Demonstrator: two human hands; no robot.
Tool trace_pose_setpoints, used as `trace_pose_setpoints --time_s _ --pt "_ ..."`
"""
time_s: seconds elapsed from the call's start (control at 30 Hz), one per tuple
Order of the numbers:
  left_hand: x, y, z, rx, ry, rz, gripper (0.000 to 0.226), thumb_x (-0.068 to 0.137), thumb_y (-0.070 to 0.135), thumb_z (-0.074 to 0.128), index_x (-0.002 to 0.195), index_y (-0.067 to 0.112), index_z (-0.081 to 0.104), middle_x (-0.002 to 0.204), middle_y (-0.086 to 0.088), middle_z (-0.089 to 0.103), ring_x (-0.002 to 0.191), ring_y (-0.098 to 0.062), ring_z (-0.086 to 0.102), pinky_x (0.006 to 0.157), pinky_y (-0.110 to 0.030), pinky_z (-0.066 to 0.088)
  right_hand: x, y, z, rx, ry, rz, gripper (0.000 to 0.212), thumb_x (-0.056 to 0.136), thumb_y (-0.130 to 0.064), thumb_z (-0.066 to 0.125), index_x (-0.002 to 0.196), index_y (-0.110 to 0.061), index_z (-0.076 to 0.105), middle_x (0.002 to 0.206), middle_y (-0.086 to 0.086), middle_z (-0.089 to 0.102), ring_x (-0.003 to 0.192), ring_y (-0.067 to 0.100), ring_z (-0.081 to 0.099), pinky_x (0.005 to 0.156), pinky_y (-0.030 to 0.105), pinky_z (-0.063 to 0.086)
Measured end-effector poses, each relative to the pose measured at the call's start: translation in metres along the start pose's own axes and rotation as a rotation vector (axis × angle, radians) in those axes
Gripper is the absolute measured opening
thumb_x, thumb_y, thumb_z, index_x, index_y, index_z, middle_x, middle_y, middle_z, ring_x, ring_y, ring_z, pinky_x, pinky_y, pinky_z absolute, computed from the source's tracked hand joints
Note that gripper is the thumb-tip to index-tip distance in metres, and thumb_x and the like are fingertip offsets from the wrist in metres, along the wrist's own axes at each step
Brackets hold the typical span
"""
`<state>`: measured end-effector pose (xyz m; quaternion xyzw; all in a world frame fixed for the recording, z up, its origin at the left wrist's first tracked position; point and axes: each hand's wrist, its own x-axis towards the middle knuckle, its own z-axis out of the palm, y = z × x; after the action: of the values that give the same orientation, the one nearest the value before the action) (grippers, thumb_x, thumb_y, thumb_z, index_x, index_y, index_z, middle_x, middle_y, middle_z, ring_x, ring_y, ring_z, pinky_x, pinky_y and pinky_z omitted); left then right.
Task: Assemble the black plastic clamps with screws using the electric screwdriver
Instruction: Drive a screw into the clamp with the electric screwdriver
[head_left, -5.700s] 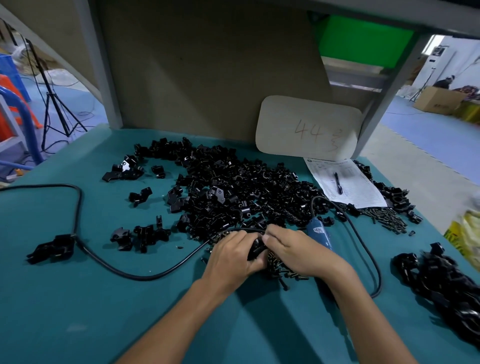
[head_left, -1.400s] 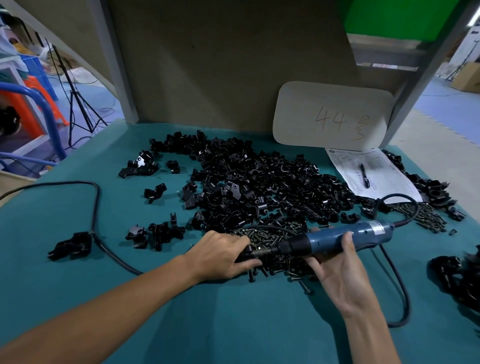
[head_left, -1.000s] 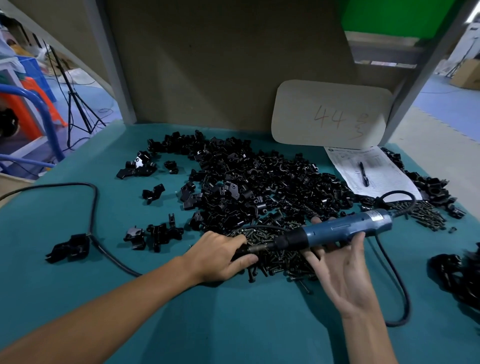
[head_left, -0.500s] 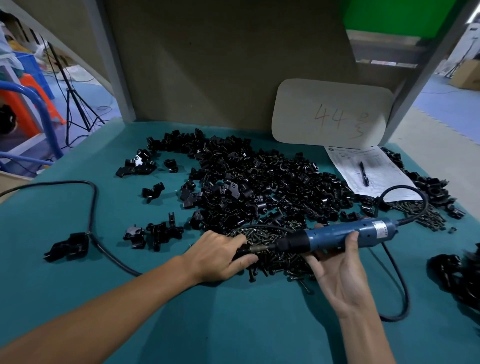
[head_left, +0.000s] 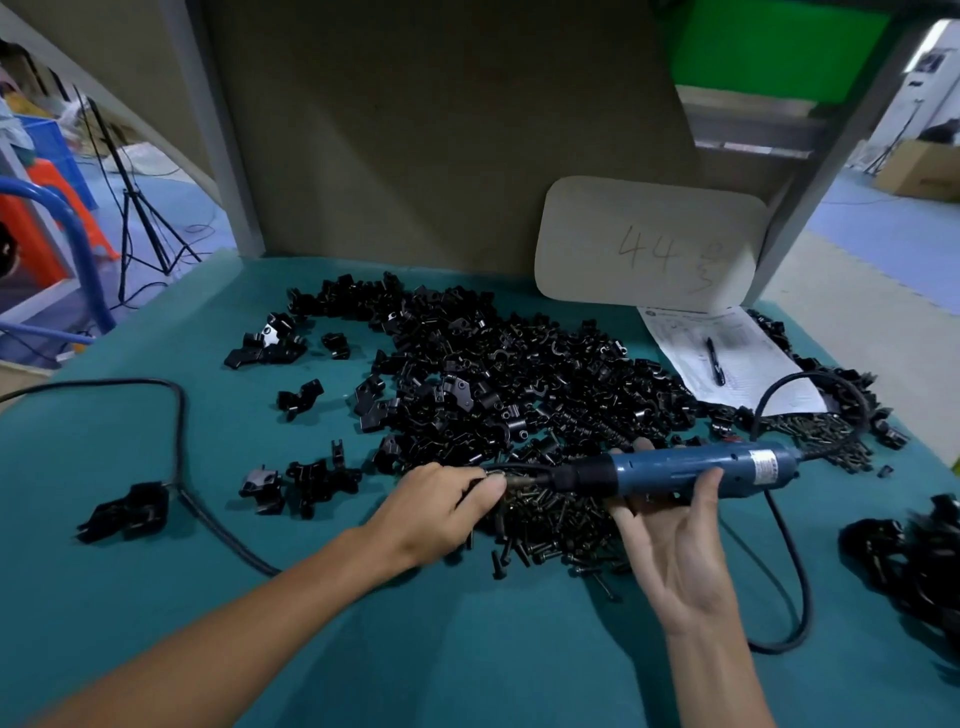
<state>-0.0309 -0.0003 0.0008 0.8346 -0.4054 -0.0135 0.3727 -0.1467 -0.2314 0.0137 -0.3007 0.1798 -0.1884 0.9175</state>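
One electric screwdriver (head_left: 675, 470), blue-bodied with a black nose, lies level above the table (head_left: 156, 623), its bit pointing left. My right hand (head_left: 670, 545), palm up, holds its barrel, the thumb laid over the near side and the fingers wrapped behind. My left hand (head_left: 436, 512) is curled at the bit's tip and grips a small black piece (head_left: 475, 480), mostly hidden by the fingers. Directly beneath the tool lies a heap of loose screws (head_left: 556, 525). Beyond it spreads the large pile of black plastic clamps (head_left: 493, 384), with a few strays to the left. The tool's cable (head_left: 800, 582) loops to the right. Farther right lie a second scatter of screws (head_left: 836, 441), a dark heap of parts (head_left: 914, 561), and a printed sheet (head_left: 727, 353) bearing a pen (head_left: 714, 358), below a pale board (head_left: 649, 244) marked "44".
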Motion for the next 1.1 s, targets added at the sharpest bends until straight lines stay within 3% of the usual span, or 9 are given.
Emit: trace_pose_setpoints --time_s 0.1,0.2,0.37,0.5,0.6,0.73,0.83,0.93,1.1 --pt "0.014 0.015 -0.015 -0.332 -0.212 -0.245 0.061 0.088 0.076 0.038 0.059 0.022 0.04 0.055 0.008 0.035 0.048 -0.011 0.03 0.053 -0.032 0.025 0.002 -0.011 0.0 -0.011 0.036 -0.043 0.076 0.092 -0.063 0.048 0.147 -0.011 0.051 0.14 0.018 0.062 0.131 0.027 0.06 0.109 0.047 0.044" --pt "0.022 0.016 -0.036 -0.497 -0.396 -0.364 0.058 0.088 0.074 0.041 0.062 0.028 0.063 0.059 0.014 0.055 0.048 -0.003 0.046 0.053 -0.016 0.039 0.005 -0.035 -0.003 -0.114 0.149 -0.161 0.069 0.092 -0.062 0.051 0.142 -0.015 0.053 0.128 0.013 0.07 0.12 0.023 0.068 0.093 0.039 0.054" --pt "0.04 0.015 -0.046 -0.305 -0.181 -0.344 0.064 0.082 0.086 0.039 0.11 0.039 0.071 0.12 0.016 0.065 0.111 -0.009 0.059 0.096 -0.032 0.044 -0.005 -0.049 -0.014 -1.093 0.439 -0.231 0.048 0.088 -0.065 0.064 0.108 -0.022 0.06 0.099 0.004 0.07 0.089 0.023 0.067 0.084 0.046 0.056" --pt "0.054 0.035 -0.032 -0.2 -0.095 -0.25 0.078 0.079 0.086 0.035 0.098 0.018 0.069 0.098 -0.003 0.071 0.095 -0.022 0.067 0.079 -0.038 0.049 -0.014 -0.039 -0.019 -1.659 0.463 -0.254 0.06 0.086 -0.075 0.057 0.115 -0.024 0.046 0.095 0.0 0.065 0.09 0.029 0.062 0.077 0.043 0.051" --pt "0.058 0.052 -0.02 -0.084 -0.042 -0.2 0.069 0.086 0.08 0.039 0.087 0.016 0.065 0.08 -0.003 0.068 0.079 -0.021 0.067 0.067 -0.035 0.047 -0.014 -0.03 -0.016 -1.828 0.45 -0.322 0.053 0.092 -0.069 0.056 0.106 -0.02 0.041 0.091 0.005 0.067 0.09 0.034 0.065 0.073 0.041 0.049" --pt "0.055 0.07 -0.006 -0.033 -0.001 -0.099 0.06 0.087 0.078 0.039 0.078 0.02 0.053 0.068 0.002 0.061 0.061 -0.009 0.057 0.06 -0.033 0.044 -0.021 -0.029 -0.009 -2.01 0.424 -0.337 0.05 0.098 -0.062 0.052 0.121 -0.017 0.051 0.121 0.008 0.059 0.115 0.033 0.054 0.09 0.042 0.043" --pt "0.056 0.08 0.003 0.001 0.049 0.033 0.049 0.092 0.066 0.047 0.071 0.021 0.048 0.066 0.0 0.057 0.066 -0.007 0.055 0.056 -0.029 0.04 -0.034 -0.033 0.007 -1.619 0.252 -0.5 0.05 0.095 -0.067 0.046 0.126 -0.029 0.059 0.125 -0.006 0.058 0.12 0.018 0.053 0.099 0.033 0.044" --pt "0.06 0.094 0.011 0.09 0.03 0.176 0.038 0.095 0.054 0.051 0.075 0.023 0.046 0.073 0.007 0.053 0.07 -0.009 0.05 0.063 -0.029 0.038 -0.048 -0.026 0.03 -0.991 -0.095 -0.15 0.047 0.088 -0.067 0.052 0.123 -0.037 0.064 0.112 -0.013 0.067 0.108 0.008 0.064 0.097 0.032 0.052" --pt "0.062 0.107 0.014 0.096 -0.098 0.307 0.054 0.079 0.075 0.057 0.111 0.031 0.062 0.099 0.017 0.059 0.093 -0.006 0.056 0.082 -0.025 0.046 -0.055 -0.034 0.019 -0.777 -0.093 -0.21 0.026 0.09 -0.038 0.066 0.116 -0.035 0.07 0.097 -0.002 0.07 0.083 0.013 0.065 0.078 0.03 0.055"
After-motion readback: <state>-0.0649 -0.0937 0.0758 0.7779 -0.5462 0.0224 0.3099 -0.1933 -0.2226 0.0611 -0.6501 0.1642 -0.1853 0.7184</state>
